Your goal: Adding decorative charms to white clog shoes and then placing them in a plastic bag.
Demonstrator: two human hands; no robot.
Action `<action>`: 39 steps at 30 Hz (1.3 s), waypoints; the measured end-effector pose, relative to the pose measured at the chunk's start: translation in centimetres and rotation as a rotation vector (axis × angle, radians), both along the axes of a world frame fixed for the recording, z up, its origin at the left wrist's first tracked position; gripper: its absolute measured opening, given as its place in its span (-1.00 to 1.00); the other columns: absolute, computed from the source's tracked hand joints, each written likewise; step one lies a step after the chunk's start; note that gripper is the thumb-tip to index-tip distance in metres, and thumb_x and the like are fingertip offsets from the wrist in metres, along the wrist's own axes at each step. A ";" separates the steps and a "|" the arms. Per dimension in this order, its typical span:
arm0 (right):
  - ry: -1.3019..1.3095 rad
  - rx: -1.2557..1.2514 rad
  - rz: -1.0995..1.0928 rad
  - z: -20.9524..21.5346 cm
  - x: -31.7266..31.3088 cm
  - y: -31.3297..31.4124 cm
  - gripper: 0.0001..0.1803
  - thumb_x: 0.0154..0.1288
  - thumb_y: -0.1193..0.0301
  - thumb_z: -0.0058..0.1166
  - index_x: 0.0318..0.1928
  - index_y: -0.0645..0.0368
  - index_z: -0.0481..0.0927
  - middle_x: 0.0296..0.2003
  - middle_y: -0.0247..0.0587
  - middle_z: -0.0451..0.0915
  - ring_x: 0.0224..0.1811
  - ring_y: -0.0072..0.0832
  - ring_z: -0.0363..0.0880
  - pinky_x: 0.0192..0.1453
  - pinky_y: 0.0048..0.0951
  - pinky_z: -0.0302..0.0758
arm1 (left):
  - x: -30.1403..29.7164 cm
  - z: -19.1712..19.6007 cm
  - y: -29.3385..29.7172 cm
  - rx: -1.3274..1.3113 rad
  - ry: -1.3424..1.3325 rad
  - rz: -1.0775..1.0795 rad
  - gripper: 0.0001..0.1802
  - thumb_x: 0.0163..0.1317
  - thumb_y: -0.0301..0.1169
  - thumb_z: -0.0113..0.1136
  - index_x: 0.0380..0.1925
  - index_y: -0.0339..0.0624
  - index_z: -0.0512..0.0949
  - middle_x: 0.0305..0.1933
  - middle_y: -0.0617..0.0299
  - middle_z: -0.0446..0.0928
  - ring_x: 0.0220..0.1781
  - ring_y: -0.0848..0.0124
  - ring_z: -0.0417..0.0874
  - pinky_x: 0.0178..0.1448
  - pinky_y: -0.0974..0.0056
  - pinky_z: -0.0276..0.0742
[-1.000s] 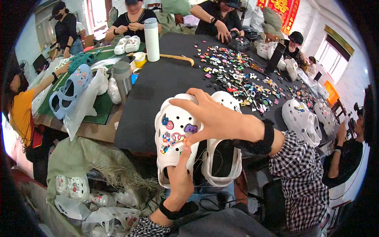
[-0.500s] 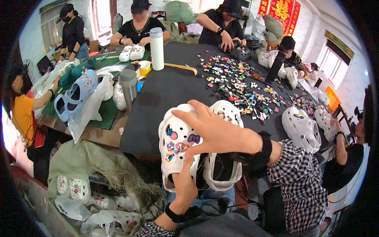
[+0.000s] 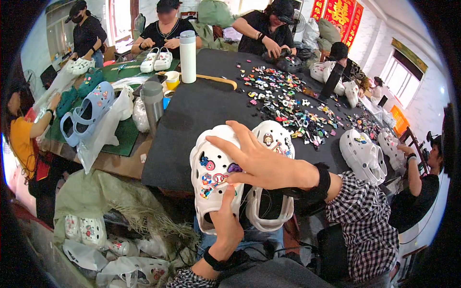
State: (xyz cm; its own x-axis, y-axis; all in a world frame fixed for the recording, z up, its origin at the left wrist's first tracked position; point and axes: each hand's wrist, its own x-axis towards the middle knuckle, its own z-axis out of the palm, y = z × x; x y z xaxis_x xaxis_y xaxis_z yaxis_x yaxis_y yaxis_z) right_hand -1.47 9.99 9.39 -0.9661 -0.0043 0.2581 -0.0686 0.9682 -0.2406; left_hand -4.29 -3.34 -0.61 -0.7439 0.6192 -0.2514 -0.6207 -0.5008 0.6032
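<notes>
A white clog (image 3: 218, 166), toe pointing away from me, is held up at the table's near edge. Colourful charms are set in its upper, among them a pink one, a baseball one and a purple one. My left hand (image 3: 225, 229) grips it at the heel end, thumb on top and fingers hidden inside or beneath. Over its upper lies my right hand (image 3: 269, 163), fingers curved across the toe and thumb by the charms, gripping it. Just right of it is a second white clog (image 3: 269, 223) with charms on its upper, partly covered by my right hand and wrist.
Loose charms (image 3: 288, 103) spread over the black table (image 3: 192, 110). A white bottle (image 3: 188, 57), a steel tumbler (image 3: 152, 103) and blue clogs (image 3: 89, 115) stand to the left. More white clogs (image 3: 362, 156) sit at right. Below left, a sack (image 3: 96, 192) holds bagged clogs. Several people work around.
My hands stay on the clog, with the right one shifted slightly over the purple charm. The view has turned a little. The person at far left has moved a hand off the green clogs.
</notes>
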 end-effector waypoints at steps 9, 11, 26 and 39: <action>0.036 0.045 -0.051 0.1 0.3 -0.9 -0.06 0.09 0.28 0.25 0.43 0.03 0.02 0.26 0.64 -0.05 0.36 0.47 -0.05 0.43 0.10 0.04 | 0.0 -0.1 -0.2 0.064 0.042 -0.015 -0.50 0.22 -0.52 0.22 0.17 -0.26 0.35 0.14 0.20 0.47 0.14 0.41 0.50 0.20 0.29 0.40; 0.026 0.055 -0.047 0.2 0.3 -0.5 -0.07 0.11 0.25 0.25 0.43 0.03 0.02 0.26 0.64 -0.05 0.36 0.47 -0.06 0.43 0.10 0.04 | -0.1 0.0 -0.2 0.039 0.058 -0.008 -0.53 0.22 -0.55 0.22 0.14 -0.29 0.38 0.12 0.19 0.49 0.11 0.41 0.53 0.19 0.30 0.41; -0.116 -0.136 -0.020 1.9 -0.2 0.0 0.14 -0.04 0.30 0.38 0.45 0.13 -0.11 0.26 0.56 -0.03 0.35 0.42 -0.01 0.43 0.02 0.09 | -0.3 0.8 -0.4 0.024 0.091 -0.020 -0.55 0.21 -0.47 0.26 0.10 -0.27 0.43 0.07 0.21 0.53 0.06 0.43 0.55 0.12 0.34 0.42; -0.142 -0.149 -0.071 2.2 -0.2 -0.3 0.17 -0.19 0.37 0.50 0.41 0.08 0.00 0.20 0.32 0.10 0.24 0.26 0.24 0.29 -0.07 0.33 | -0.2 -0.9 -1.0 -0.020 0.189 -0.088 -0.62 0.27 -0.48 0.19 0.08 -0.34 0.46 0.12 0.17 0.50 0.15 0.40 0.49 0.24 0.29 0.33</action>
State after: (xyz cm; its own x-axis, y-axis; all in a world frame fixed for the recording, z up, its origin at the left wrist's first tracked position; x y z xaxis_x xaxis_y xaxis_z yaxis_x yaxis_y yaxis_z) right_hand -1.65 9.70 11.62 -0.9893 0.0935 0.1124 0.0436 0.9225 -0.3835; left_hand -4.54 -4.38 -1.48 -0.7222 0.6802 -0.1257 -0.5367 -0.4365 0.7221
